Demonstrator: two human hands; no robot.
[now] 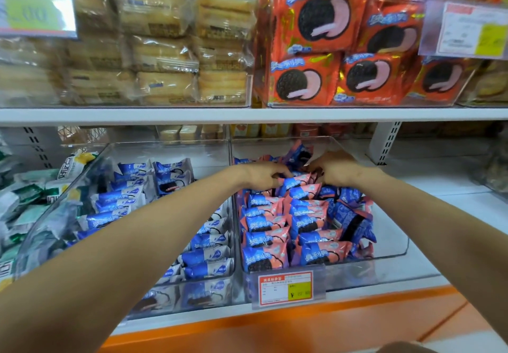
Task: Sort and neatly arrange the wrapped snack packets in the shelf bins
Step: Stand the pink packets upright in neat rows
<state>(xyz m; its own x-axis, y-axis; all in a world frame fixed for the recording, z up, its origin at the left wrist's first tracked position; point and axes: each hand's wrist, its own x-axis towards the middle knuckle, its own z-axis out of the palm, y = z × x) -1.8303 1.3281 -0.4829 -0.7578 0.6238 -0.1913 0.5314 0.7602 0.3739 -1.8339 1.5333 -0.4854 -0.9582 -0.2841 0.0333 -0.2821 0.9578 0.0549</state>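
A white metal shelf (439, 215) carries a clear plastic bin (393, 240) filled with rows of pink-and-blue wrapped snack packets (275, 223), beside a second clear bin (165, 149) of blue-and-white packets (209, 242). Both hands reach to the pink bin's back: the left hand (262, 175) pinches one packet's top edge; the right hand (334, 171) curls over packets, grip unclear.

Looks like a shop: carries clear bins (393, 242) of identical wrapped snack packets (265, 260) in rows on white metal shelves (192, 114), with printed price tags (286, 288) clipped at the front edges of bins.
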